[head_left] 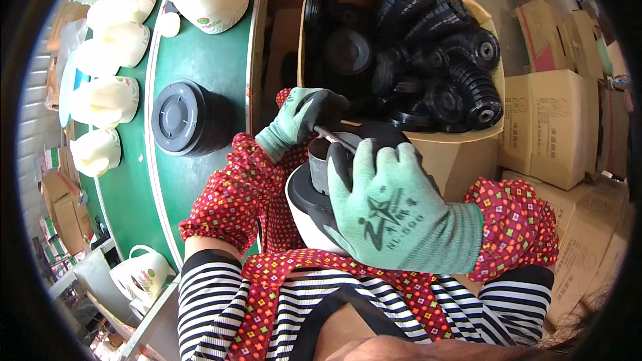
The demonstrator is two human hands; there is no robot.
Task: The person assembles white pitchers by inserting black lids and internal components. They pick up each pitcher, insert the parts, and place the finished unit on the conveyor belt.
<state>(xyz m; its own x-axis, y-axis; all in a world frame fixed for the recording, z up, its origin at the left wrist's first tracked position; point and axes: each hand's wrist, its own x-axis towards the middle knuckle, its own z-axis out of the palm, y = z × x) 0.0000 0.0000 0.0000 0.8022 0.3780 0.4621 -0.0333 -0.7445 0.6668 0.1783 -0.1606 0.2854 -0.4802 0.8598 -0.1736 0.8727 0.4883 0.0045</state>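
Note:
Both my hands wear green gloves with dark palms. My left hand (304,117) is closed on one end of a thin dark metal rod (338,139), which slants over the mouth of a dark cylindrical part (321,167). My right hand (394,207) is closed at that cylindrical part, thumb against its side and fingers curled over the top; the fingertips are partly hidden. Beneath, the cylinder stands on a black round base (307,194) on a white rounded body (297,207) in front of my torso. What kind of tool the rod is does not show.
Ahead, an open cardboard box (401,137) holds many black ribbed plastic parts (435,47). On the left, a green conveyor table (194,194) bears a stack of black round bases (180,117) and a row of cream kettle-shaped bodies (110,100). Closed cartons (548,127) stand at right.

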